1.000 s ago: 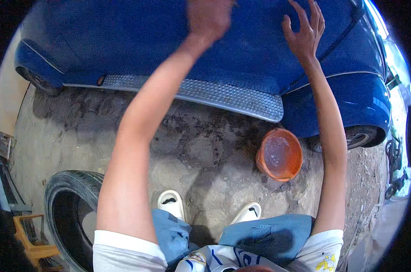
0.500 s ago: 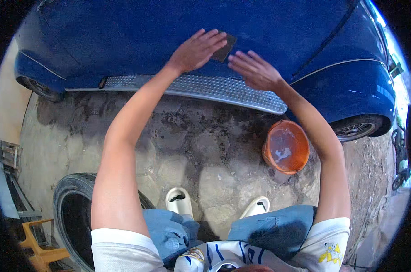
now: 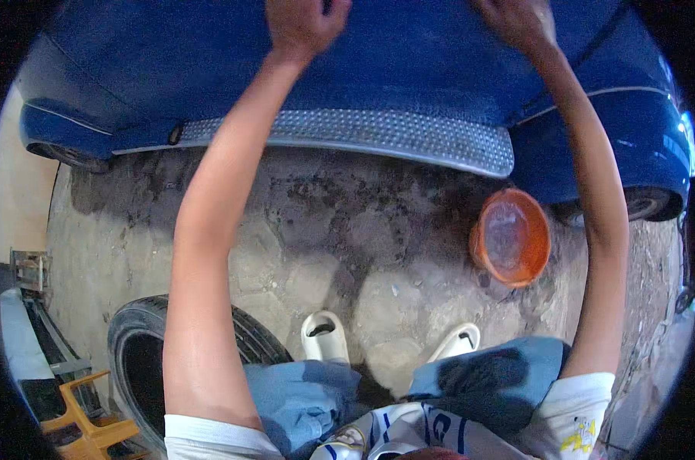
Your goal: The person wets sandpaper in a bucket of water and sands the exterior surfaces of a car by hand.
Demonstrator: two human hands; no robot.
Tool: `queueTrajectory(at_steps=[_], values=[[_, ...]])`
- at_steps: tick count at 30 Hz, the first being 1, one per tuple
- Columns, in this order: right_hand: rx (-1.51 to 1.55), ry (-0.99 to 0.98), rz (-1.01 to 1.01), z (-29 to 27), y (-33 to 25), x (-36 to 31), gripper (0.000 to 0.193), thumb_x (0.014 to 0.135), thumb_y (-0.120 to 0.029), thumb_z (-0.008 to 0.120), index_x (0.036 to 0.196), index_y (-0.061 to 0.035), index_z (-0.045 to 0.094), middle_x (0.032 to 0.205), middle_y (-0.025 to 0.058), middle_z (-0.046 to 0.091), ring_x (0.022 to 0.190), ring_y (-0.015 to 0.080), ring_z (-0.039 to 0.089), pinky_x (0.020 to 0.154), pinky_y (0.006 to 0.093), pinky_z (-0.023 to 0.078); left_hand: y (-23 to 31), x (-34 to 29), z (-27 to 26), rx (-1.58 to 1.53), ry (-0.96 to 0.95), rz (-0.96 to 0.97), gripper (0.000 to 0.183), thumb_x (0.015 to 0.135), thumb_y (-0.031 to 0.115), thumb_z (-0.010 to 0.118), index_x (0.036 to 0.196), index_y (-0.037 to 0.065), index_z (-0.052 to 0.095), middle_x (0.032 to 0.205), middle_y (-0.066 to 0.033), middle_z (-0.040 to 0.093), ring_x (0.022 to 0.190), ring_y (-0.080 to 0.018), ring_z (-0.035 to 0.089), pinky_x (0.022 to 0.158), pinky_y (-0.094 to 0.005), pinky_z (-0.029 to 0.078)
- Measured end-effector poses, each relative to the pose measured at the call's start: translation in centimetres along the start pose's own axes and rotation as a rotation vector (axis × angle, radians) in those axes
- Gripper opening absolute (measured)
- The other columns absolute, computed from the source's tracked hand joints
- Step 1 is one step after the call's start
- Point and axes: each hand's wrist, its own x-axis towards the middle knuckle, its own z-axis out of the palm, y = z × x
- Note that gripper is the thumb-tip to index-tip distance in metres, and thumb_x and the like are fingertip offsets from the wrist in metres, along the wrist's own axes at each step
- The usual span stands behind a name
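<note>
In front of me is the blue side of a car (image 3: 409,57), with a studded silver running board (image 3: 386,138) along its lower edge. My left hand (image 3: 300,27) is at the top of the picture, over the blue panel. Its thumb side shows, but the picture's edge cuts off most of the fingers. Farther right, my right hand (image 3: 520,21) is also over the panel and slightly blurred, its fingertips cut off too. What either hand holds, if anything, is hidden.
An orange bucket (image 3: 543,249) with cloudy liquid stands on the stained ground below the running board's right end. A loose tyre (image 3: 251,333) lies by my left leg. A yellow-orange plastic stool (image 3: 79,418) is at the lower left. The car's rear or front wheel (image 3: 642,205) is at right.
Both hands have moved up the panel and farther apart, the right one to the right. The dark sheet beside my left hand has gone out of sight. My view has shifted slightly.
</note>
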Motion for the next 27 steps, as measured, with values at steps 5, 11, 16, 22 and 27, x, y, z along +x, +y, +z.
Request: queueTrajectory(at_steps=[5, 11, 16, 22, 27], values=[[0.061, 0.419, 0.338, 3.1, -1.4, 2.7, 0.062, 0.106, -0.039, 0.047, 0.164, -0.0251, 0.031, 0.174, 0.0112, 0.012, 0.16, 0.0361, 0.005, 0.124, 0.0621, 0.001, 1.8, -1.8, 2.6, 0.114, -0.042, -0.002, 0.061, 0.105, 0.041, 0.043, 0.157, 0.009, 0.043, 0.168, -0.0154, 0.03, 0.155, -0.041, 0.023, 0.123, -0.0623, 0.013], [0.115, 0.268, -0.234, 12.0, -10.7, -6.0, 0.079, 0.096, -0.05, 0.058, 0.164, -0.037, 0.02, 0.174, -0.0028, 0.012, 0.16, 0.0236, 0.011, 0.13, 0.0465, 0.01, 1.2, -2.1, 3.3, 0.207, -0.028, 0.036, 0.064, 0.106, 0.046, 0.036, 0.159, 0.01, 0.041, 0.168, -0.0149, 0.03, 0.156, -0.0413, 0.022, 0.123, -0.0629, 0.012], [-0.326, -0.015, -0.663, 15.3, -8.9, -16.3, 0.078, 0.099, -0.049, 0.052, 0.163, -0.047, 0.008, 0.175, -0.0072, 0.005, 0.16, 0.0232, 0.009, 0.129, 0.0541, 0.008, 1.8, -1.9, 3.1, 0.185, -0.007, 0.033, 0.066, 0.106, 0.049, 0.035, 0.159, 0.01, 0.039, 0.169, -0.0148, 0.029, 0.156, -0.0412, 0.022, 0.123, -0.0625, 0.012], [0.006, 0.144, -0.056, 7.8, 3.3, -9.4, 0.057, 0.096, -0.049, 0.063, 0.15, -0.0406, 0.05, 0.169, -0.0011, 0.028, 0.155, 0.0284, 0.025, 0.122, 0.0569, 0.021, 1.4, -2.3, 3.5, 0.215, -0.005, 0.029, 0.067, 0.107, 0.049, 0.033, 0.16, 0.009, 0.038, 0.169, -0.016, 0.028, 0.156, -0.0411, 0.021, 0.123, -0.0621, 0.012], [0.18, 0.333, 0.194, 7.7, -1.4, -2.6, 0.066, 0.097, -0.046, 0.059, 0.159, -0.0322, 0.039, 0.173, 0.0088, 0.016, 0.157, 0.0374, 0.011, 0.124, 0.0613, 0.006, 1.7, -2.3, 4.4, 0.233, 0.137, 0.035, 0.057, 0.105, 0.04, 0.045, 0.151, 0.007, 0.051, 0.16, -0.0183, 0.044, 0.15, -0.0403, 0.037, 0.122, -0.0617, 0.02]])
